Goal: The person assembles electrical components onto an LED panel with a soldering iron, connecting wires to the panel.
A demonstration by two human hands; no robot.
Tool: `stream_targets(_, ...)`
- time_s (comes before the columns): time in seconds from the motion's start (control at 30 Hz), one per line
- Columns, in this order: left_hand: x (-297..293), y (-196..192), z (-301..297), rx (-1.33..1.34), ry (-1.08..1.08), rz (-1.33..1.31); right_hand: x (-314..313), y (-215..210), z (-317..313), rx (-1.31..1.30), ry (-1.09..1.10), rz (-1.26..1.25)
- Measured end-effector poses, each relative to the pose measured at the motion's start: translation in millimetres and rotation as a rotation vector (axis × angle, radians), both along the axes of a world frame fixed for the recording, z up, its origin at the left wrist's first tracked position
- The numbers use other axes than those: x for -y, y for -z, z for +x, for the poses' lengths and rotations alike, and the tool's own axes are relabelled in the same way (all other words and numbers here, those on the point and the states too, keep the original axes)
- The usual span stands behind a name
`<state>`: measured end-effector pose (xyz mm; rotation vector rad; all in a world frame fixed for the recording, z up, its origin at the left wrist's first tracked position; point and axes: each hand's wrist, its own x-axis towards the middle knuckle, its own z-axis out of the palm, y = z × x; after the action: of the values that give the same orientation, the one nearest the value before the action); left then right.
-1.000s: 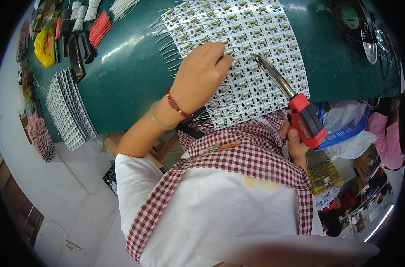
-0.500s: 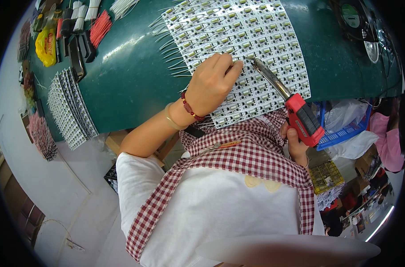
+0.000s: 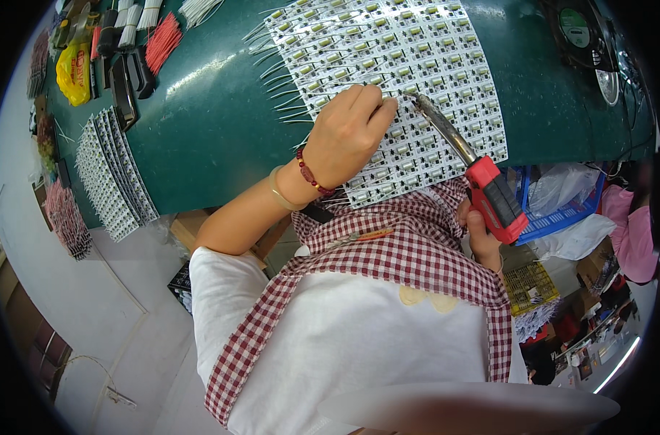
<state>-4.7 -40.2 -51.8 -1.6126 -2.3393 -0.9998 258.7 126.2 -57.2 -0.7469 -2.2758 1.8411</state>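
A large white sheet of small circuit boards (image 3: 453,87) lies on the green table in front of me, with thin white wires (image 3: 290,101) sticking out past its left edge. My left hand (image 3: 348,138) rests over the sheet, thumb and fingers pinched together; what they hold is hidden. In my right hand (image 3: 482,239) is a red and black soldering iron (image 3: 495,197), gripped by its handle at the table's near edge. Its metal tip meets the sheet just right of my left fingertips.
Stacked circuit board sheets (image 3: 112,174) lie at the table's left edge. Beyond them are a yellow plastic bag (image 3: 74,75), black-handled tools (image 3: 125,90), and bundles of red wires (image 3: 162,45) and white wires (image 3: 132,25). A solder reel (image 3: 575,27) stands far right, above a blue basket (image 3: 562,221).
Both hands keep nearly the same place. The iron's tip and my left fingertips have shifted very slightly; the grips are unchanged.
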Motion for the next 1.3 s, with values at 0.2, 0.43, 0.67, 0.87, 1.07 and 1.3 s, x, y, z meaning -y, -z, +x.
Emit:
stream_targets(0.2, 0, 0, 0, 0.003, 0.002, 0.005, 1, -1, -6, 0.016, -0.004, 0.036)
stream_targets(0.43, -1, -1, -1, 0.012, 0.006, 0.014, 1, 4, 0, 0.026, 0.011, 0.051)
stream_targets(0.67, -2, -3, -2, -0.017, 0.006, 0.010, 2, -8, -3, -0.111, 0.069, -0.252)
stream_targets(0.87, -1, -1, 0, -0.032, 0.001, -0.001, -1, -6, 2, -0.033, 0.001, -0.101)
stream_targets(1.07, -1, -1, 2, -0.032, -0.011, 0.001, -2, 7, 4, -0.011, -0.035, -0.008)
stream_targets(1.3, -1, 0, 0, -0.016, 0.004, 0.016, 0, 5, -6, 0.029, -0.081, 0.174)
